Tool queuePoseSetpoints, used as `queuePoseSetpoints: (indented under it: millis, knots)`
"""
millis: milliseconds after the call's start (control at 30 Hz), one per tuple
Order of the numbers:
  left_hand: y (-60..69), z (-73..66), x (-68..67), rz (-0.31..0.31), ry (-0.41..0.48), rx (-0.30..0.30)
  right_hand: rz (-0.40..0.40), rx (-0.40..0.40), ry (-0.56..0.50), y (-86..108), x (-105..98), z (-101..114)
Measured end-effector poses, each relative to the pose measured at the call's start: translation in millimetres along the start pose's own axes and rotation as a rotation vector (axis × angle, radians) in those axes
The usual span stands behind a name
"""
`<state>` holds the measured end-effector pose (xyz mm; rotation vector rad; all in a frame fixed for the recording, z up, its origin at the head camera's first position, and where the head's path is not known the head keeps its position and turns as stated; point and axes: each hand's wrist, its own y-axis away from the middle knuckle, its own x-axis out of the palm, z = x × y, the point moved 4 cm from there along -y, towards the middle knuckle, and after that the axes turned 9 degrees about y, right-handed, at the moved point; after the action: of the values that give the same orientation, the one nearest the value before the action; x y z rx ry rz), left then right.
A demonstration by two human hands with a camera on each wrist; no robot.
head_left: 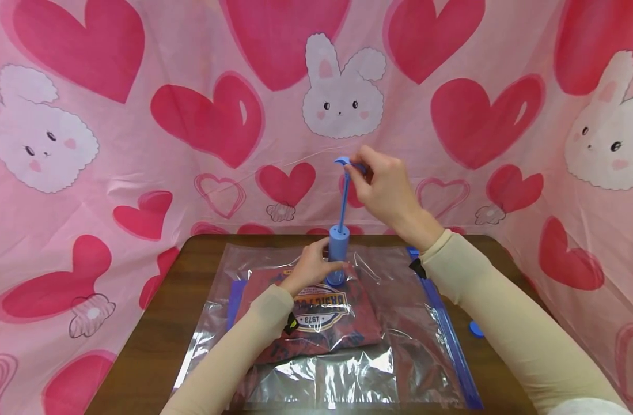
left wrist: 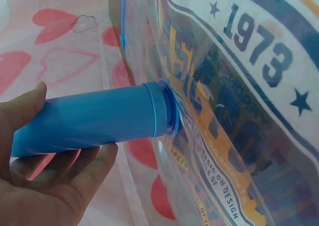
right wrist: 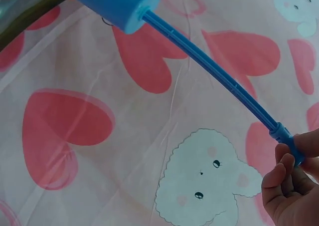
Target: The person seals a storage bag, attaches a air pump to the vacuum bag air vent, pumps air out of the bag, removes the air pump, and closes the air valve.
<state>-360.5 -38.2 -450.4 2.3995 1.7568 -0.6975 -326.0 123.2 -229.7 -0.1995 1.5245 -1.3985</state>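
Note:
A blue hand pump [head_left: 338, 249] stands upright on a clear plastic storage bag [head_left: 399, 276]. In the left wrist view the pump's base meets a round blue valve [left wrist: 172, 108] on the bag. My left hand [head_left: 311, 266] grips the pump's barrel, thumb on one side and fingers on the other. Above it, the thin rod [right wrist: 214, 66] is drawn far out of the barrel. My right hand [head_left: 381, 178] pinches the handle [head_left: 343, 161] at the rod's top. Inside the bag lies a folded red garment [head_left: 357, 323] with a "1973" print.
The bag lies on a dark brown wooden table [head_left: 158, 328], a blue zip strip [head_left: 448, 340] along its right side. A small blue cap [head_left: 476, 329] sits right of the bag. Pink cloth with hearts and rabbits [head_left: 342, 104] hangs behind and at both sides.

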Motion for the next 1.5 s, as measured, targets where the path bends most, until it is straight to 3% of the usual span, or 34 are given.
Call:
queuePoseSetpoints:
  millis: [200, 433, 633, 933, 1367, 1500]
  knots:
    - [0.8, 2.1, 0.1, -0.013, 0.003, -0.004, 0.016, -0.017, 0.003, 12.2, 15, -3]
    - [-0.9, 3.8, 0.7, -0.010, -0.015, -0.004, 0.109, 0.031, -0.015, 48.4, 46, -17]
    - [-4.2, -0.8, -0.1, -0.002, -0.025, 0.015, 0.142, 0.038, -0.036, 66.9, 57, -22]
    - [-4.5, -0.2, 0.0, -0.010, -0.036, 0.026, 0.254, 0.097, -0.056, 86.8, 73, -26]
    - [-3.3, 0.4, 0.4, -0.004, -0.028, 0.002, 0.323, 0.151, -0.072, 81.7, 70, -22]
    - [-3.3, 0.2, 0.1, -0.007, -0.022, -0.010, 0.301, 0.137, -0.065, 73.0, 65, -21]
